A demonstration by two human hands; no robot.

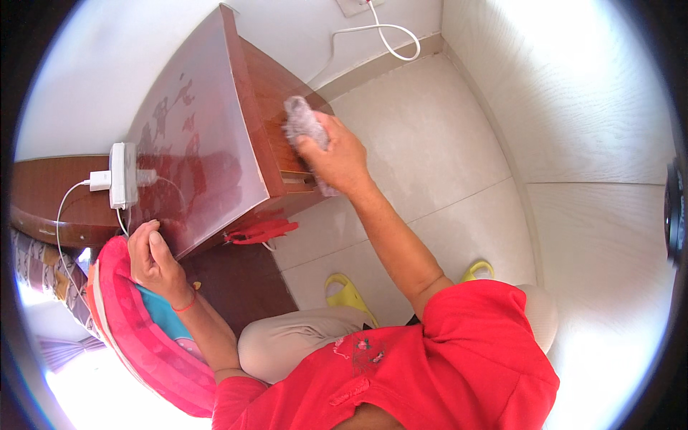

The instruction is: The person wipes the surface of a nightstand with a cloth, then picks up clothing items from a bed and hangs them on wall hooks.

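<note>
My right hand [338, 156] grips a bunched grey cloth [305, 121] at the wooden front [271, 113] of a reddish-brown nightstand. Part of the cloth hangs down below my palm. My left hand [156, 260] is by the near corner of the nightstand's glossy top [215, 129], with loosely bent fingers and nothing seen in them. A clear sheet seems to cover that top, with darker patches showing across it. Below the nightstand's near side, a red item [260, 231] sticks out; what it is stays unclear.
A white power adapter [123, 174] with a plug and cable stands at the top's left edge. Beside my left arm is a pink and red cushion-like item [161, 349]. Another white cable [400, 54] loops near the wall. Pale tiles [424, 134] and a light wood-grain panel [596, 231] lie to the right.
</note>
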